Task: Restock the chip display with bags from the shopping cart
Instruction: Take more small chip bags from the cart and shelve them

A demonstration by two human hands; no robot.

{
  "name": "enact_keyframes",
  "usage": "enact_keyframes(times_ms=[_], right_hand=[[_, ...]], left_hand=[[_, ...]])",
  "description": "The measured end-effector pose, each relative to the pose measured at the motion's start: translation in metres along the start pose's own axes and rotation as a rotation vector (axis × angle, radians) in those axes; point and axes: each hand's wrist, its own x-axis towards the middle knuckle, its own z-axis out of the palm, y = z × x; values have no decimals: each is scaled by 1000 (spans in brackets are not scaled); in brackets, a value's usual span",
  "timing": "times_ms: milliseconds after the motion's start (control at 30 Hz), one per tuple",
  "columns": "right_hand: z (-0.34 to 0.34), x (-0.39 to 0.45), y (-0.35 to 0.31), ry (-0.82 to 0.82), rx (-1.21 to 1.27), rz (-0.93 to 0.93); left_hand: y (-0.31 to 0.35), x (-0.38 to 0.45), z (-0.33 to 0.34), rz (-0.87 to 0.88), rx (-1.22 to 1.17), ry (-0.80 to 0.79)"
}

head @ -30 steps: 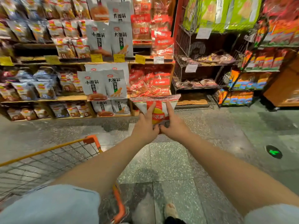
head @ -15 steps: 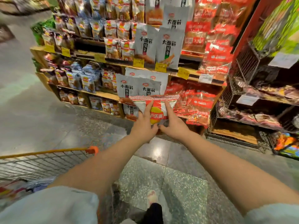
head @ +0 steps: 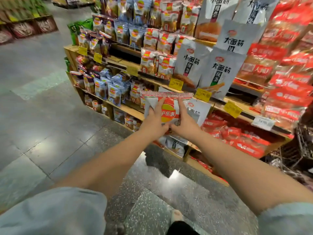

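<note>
I hold a white chip bag (head: 169, 106) with a red and yellow logo upright at arm's length, in front of the wooden chip display (head: 128, 109). My left hand (head: 155, 120) grips its lower left side with the index finger stretched up the front. My right hand (head: 183, 119) grips the lower right side the same way. The bag's red-striped top seam is level with the middle shelf. Rows of similar chip bags (head: 158, 62) stand on the shelves to the left. The shopping cart is out of view.
White noodle-snack bags (head: 218, 72) and red packets (head: 277, 97) fill the shelves to the right. Yellow price tags (head: 176, 83) line the shelf edges. A grey tiled aisle (head: 42, 116) runs to the left. A wire rack (head: 304, 146) stands at the far right.
The view has swung left and closer to the display. The cart has dropped out of sight. Both hands keep the same hold on the bag.
</note>
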Motion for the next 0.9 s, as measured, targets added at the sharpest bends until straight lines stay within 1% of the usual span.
enact_keyframes(times_ms=[133,233,333,433,533,600,667,767,900], right_hand=[[8,97,-2,-46,52,-29],[16,174,-5,-110,56,-73],[20,239,-21,-160,28,-86],[28,310,-47,-229,35,-84],[45,379,-78,-238,-11,-128],[61,421,-98,-256,15,-133],[80,463,-115,-239,25,-142],[106,523,-137,-198,37,-113],[126,589,-165,-177,79,-50]], left_hand=[[-35,83,-18,-30,25,32],[-65,145,-34,-78,26,45],[-89,197,-57,-124,32,61],[-114,250,-93,-163,30,125],[-145,297,-135,-172,53,167],[-171,326,-160,-168,55,189],[-197,359,-184,-161,48,197],[-236,407,-220,-149,55,172],[-274,473,-263,-136,64,85]])
